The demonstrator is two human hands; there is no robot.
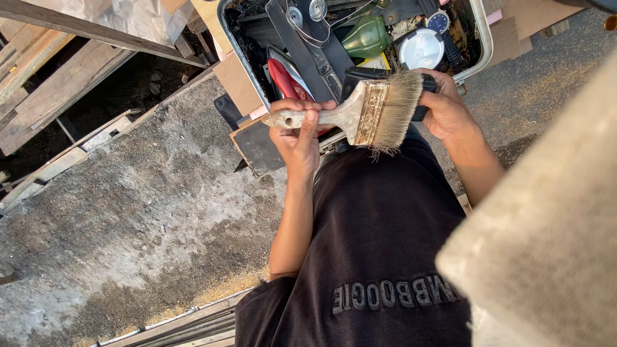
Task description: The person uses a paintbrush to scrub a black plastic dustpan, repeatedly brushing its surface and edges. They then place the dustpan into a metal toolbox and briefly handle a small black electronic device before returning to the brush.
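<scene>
- The paintbrush (360,112) is the main thing here: a wide flat one with a worn pale wooden handle, a rusty metal band and light bristles that splay out to the right. It's held level, up in the air just in front of the open toolbox (483,38).
- Left hand (297,132) is closed around the handle end, fingers wrapped over the top and thumb underneath, so that hand is carrying the brush.
- Right hand (447,109) is at the bristle end, fingers curled in behind the bristles and up against a black thing (360,77) at the toolbox edge. The bristles cover the fingertips, so I can't tell if it's gripping the brush, the black thing, or neither.
- Inside the toolbox it's a jumble: a red-handled tool (283,80), a green plastic bottle (365,37), a round white lid (421,48) and a small blue-faced dial (438,21).
- A dark square board (257,144) sits just below the left hand, beside the toolbox.
- The person's black shirt (379,238) fills the bottom middle of the shot.
- Ground is rough grey concrete (128,205) with sawdust scattered on it.
- Wooden planks (58,83) are stacked at top left, and a pale blurry slab (553,225) blocks the right side close to the camera.
</scene>
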